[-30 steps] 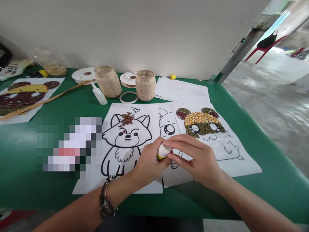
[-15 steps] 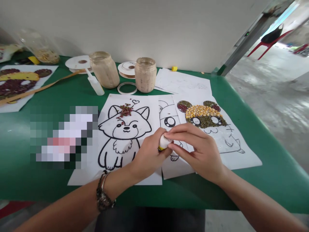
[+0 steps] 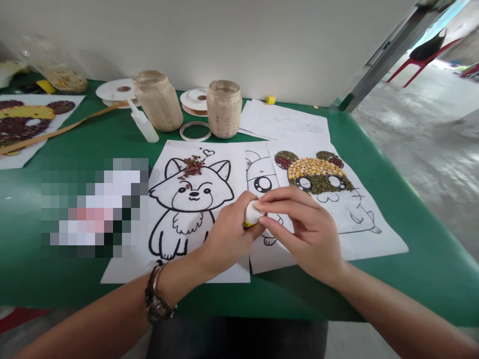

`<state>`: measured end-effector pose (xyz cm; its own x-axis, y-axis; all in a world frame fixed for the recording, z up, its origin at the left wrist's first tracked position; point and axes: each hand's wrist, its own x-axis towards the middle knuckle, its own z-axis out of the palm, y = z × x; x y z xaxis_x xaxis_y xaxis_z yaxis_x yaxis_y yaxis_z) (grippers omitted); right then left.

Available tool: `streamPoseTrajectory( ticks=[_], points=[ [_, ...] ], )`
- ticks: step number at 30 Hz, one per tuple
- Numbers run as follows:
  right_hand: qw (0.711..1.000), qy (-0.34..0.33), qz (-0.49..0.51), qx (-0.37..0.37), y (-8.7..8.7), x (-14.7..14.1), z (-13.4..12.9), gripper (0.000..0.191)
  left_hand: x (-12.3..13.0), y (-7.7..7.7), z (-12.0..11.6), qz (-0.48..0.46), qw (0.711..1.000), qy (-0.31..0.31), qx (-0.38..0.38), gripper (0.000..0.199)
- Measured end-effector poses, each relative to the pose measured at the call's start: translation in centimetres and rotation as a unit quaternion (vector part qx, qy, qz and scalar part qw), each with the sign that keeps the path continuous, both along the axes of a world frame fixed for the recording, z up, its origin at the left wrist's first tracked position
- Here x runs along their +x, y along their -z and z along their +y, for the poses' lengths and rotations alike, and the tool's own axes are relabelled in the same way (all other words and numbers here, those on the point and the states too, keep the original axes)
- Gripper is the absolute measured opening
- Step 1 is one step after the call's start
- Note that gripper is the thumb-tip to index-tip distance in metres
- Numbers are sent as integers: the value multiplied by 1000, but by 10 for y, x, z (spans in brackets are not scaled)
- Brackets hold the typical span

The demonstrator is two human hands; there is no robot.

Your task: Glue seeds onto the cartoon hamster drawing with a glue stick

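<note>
My left hand (image 3: 230,234) is wrapped round a small white glue bottle (image 3: 253,213) with a yellow and black band. The fingertips of my right hand (image 3: 310,232) pinch the bottle's near end; its tip is hidden. Below and to the left lies a fox drawing (image 3: 190,219) with a heap of red and green beans (image 3: 193,165) on its forehead. A partly covered drawing with a large eye (image 3: 263,185) is under my hands. On the right, a hamster picture (image 3: 359,214) is partly filled with yellow corn (image 3: 312,168) and green and red beans.
Along the wall stand two clouded jars (image 3: 159,102), white spools (image 3: 194,102), a tape ring (image 3: 195,131) and another glue bottle (image 3: 144,125). A yellow cap (image 3: 270,100) lies behind loose papers (image 3: 288,122). A blurred-out object (image 3: 101,207) is at left, below a bean picture (image 3: 32,122).
The view has shifted slightly, so the table's things sit a little higher. Both hands stay together on the glue bottle, which shows a little more of its white end.
</note>
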<state>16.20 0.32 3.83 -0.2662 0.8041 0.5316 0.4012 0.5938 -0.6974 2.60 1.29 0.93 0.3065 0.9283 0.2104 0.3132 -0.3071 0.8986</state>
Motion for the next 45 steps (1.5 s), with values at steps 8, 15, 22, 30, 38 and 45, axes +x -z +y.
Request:
streamPoseTrajectory(
  ticks=[8, 15, 22, 30, 38, 45],
  points=[
    [994, 19, 72, -85, 4, -5, -6, 22, 0, 3, 0, 7, 1000, -12, 15, 11],
    [991, 17, 72, -113, 3, -5, -5, 21, 0, 2, 1, 30, 999, -20, 11, 11],
    [993, 29, 74, -92, 6, -2, -1, 24, 2, 4, 1, 13, 999, -10, 50, 9],
    [997, 43, -32, 55, 1, 2, 3, 16, 0, 6, 0, 44, 989, 9, 141, 13],
    [999, 44, -1, 18, 2, 0, 0, 13, 1, 10, 0, 62, 982, 9, 178, 16],
    [998, 40, -24, 39, 2, 1, 3, 13, 1, 12, 1, 73, 981, 2, 178, 17]
  ],
)
